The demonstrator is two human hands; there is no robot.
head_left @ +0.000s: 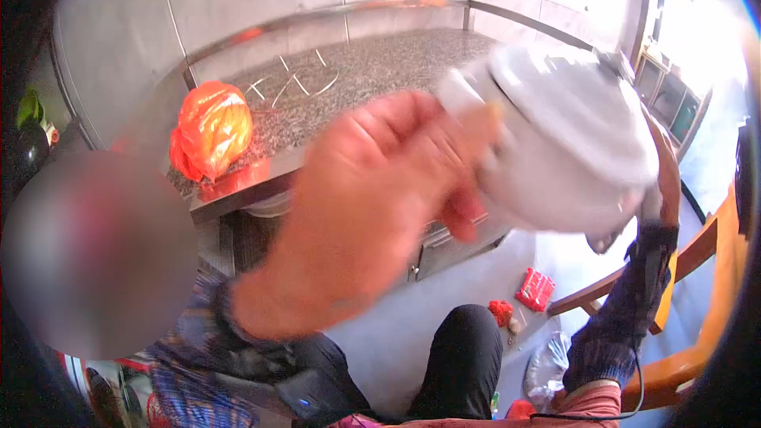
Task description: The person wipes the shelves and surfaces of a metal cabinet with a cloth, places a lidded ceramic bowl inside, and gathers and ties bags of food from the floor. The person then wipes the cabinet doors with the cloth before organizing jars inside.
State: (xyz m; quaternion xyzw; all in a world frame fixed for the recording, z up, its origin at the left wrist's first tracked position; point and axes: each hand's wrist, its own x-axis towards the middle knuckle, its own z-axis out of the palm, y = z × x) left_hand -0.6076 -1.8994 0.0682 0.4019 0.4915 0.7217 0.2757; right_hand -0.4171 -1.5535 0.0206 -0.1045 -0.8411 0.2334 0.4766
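Observation:
A glossy white lidded pot (567,143), tilted, is held up in front of me at upper right. My left hand (380,190) is closed on the handle at its left side, thumb on top and fingertips curled below. My right hand (662,162) is at the pot's far right side, mostly hidden behind it, with only part of it showing above the dark sleeve. How its fingers are set cannot be made out. The lid is on the pot, and a small knob (614,65) shows at its upper right.
An orange plastic bag (212,131) and a white wire rack (297,87) stand on the speckled counter (380,63). A wooden chair (705,293) is at right. Red packets (536,289) and a clear bag (547,368) lie on the floor. A blurred round patch covers the lower left.

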